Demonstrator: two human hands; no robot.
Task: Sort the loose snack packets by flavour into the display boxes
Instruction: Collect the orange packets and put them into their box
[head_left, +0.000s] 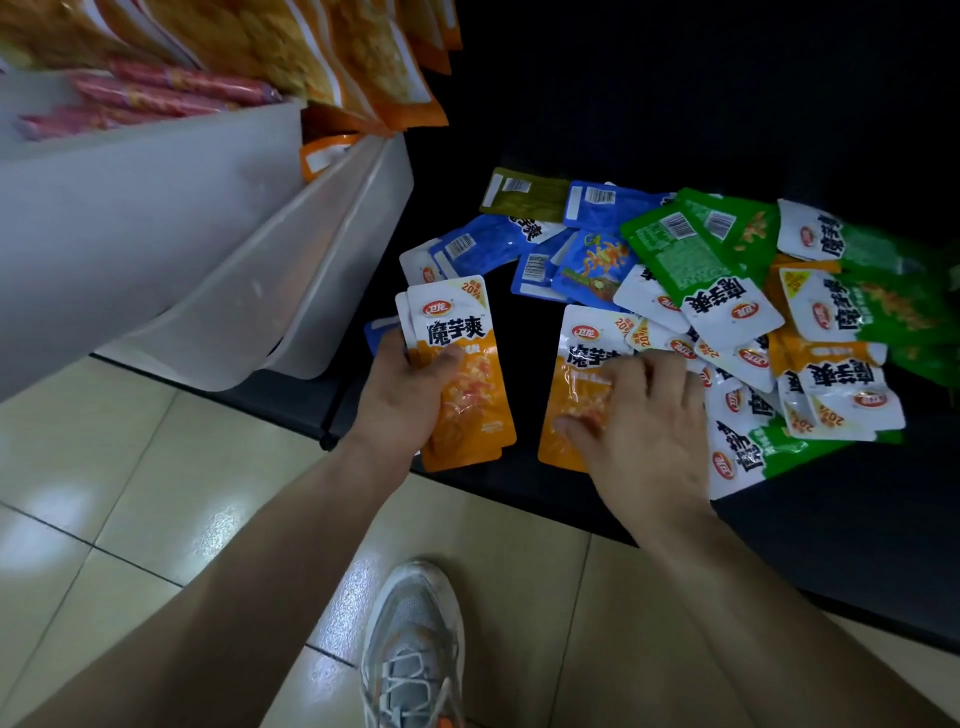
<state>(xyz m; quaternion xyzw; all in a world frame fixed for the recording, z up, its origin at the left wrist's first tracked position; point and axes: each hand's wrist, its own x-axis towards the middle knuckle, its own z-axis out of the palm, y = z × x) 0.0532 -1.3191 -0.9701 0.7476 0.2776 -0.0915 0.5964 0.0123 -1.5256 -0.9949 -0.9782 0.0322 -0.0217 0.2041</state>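
Orange packet stack, seemingly two, gripped by left hand, fingers curled round. One loose orange packet on dark shelf covered by right hand, fingers spread flat. Mixed pile touching; one olive packet counted.

Both bare arms reach forward and down. The left hand curls round a stack of orange packets, with its thumb across the front. The right hand lies palm down, fingers spread, resting on a single orange packet.
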